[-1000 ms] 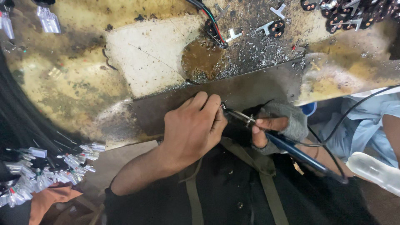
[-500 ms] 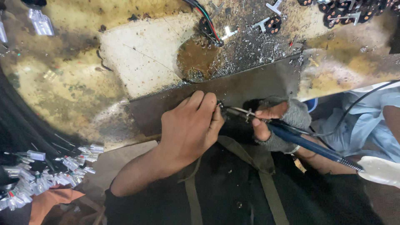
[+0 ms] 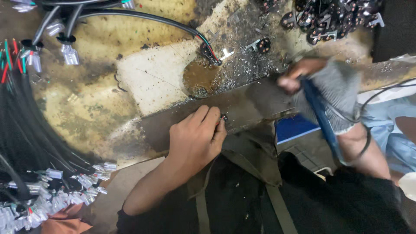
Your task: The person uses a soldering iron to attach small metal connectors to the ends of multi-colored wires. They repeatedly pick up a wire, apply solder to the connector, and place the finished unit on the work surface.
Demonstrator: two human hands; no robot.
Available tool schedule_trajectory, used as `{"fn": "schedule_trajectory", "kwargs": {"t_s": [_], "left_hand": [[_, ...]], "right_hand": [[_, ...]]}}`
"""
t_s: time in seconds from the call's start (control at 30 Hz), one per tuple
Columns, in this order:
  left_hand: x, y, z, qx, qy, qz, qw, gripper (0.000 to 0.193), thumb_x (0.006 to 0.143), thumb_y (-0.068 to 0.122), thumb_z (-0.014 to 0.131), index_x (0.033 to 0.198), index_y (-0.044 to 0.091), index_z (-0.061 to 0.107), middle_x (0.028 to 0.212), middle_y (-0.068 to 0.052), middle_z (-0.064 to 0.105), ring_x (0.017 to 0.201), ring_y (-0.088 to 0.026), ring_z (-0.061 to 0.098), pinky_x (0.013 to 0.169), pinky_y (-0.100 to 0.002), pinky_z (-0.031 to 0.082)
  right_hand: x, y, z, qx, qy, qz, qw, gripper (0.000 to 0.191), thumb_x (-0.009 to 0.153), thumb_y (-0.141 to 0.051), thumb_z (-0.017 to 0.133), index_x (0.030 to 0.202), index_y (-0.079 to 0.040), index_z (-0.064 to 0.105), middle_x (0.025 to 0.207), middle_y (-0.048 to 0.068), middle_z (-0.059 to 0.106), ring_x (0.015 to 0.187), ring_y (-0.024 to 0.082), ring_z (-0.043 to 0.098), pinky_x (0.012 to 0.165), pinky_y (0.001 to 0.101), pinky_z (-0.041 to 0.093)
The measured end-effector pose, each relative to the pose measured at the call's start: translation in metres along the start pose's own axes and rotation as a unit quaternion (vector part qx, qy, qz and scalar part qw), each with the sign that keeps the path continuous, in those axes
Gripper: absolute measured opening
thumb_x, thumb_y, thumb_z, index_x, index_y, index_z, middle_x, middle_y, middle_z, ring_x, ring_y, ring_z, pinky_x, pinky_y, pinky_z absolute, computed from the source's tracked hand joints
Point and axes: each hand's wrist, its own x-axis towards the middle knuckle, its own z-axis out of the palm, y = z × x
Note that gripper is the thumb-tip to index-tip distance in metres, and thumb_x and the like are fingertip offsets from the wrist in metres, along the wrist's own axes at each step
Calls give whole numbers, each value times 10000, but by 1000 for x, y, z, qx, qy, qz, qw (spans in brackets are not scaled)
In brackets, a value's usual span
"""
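hands at the near edge of the stained worktop (image 3: 78,108). your left hand (image 3: 195,141) rests knuckles-up on the dark metal strip (image 3: 251,104) that runs along that edge, fingers curled tight, thumb and fingertips pinching a small dark connector piece (image 3: 223,118); only a bit of it shows past the fingers. your right hand (image 3: 323,84), in a grey knit glove with bare fingertips, is raised over the right end of the strip, closed around the blue handle of a soldering iron (image 3: 320,119); the handle runs down past the wrist and the tip is hidden or blurred, cannot tell where it points. right hand is well apart from the left and from the piece.

far side of the worktop: a black cable (image 3: 143,17) ending in red, green and white leads beside a brown stained patch (image 3: 199,78), with solder scraps scattered around it. far right corner: pile of small dark round connector parts (image 3: 333,17). left edge: thick bundle of black wires (image 3: 21,130); at its near end, many clear plastic plugs (image 3: 47,195).
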Motion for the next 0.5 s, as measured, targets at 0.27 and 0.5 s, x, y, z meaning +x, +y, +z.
{"fn": "schedule_trajectory", "kwargs": {"t_s": [0.27, 0.5], "left_hand": [[-2, -4, 1, -13, -5, 1, 1000, 155, 898, 137, 718, 922, 89, 573, 824, -77, 556, 721, -268, 656, 575, -414, 506], [-1, -4, 3, -16, -15, -15, 1000, 146, 906, 151, 703, 920, 88, 572, 825, -86, 574, 732, -290, 668, 577, -440, 510]], "right_hand": [[32, 11, -17, -88, 114, 96, 985, 129, 1051, -170, 634, 1148, -87, 621, 807, 3, 604, 592, 87, 569, 516, 203, 443], [37, -24, 0, -487, 93, -78, 865, 226, 1042, 2, 759, 1137, -10, 553, 863, 70, 652, 626, 149, 588, 575, 253, 469]]}}
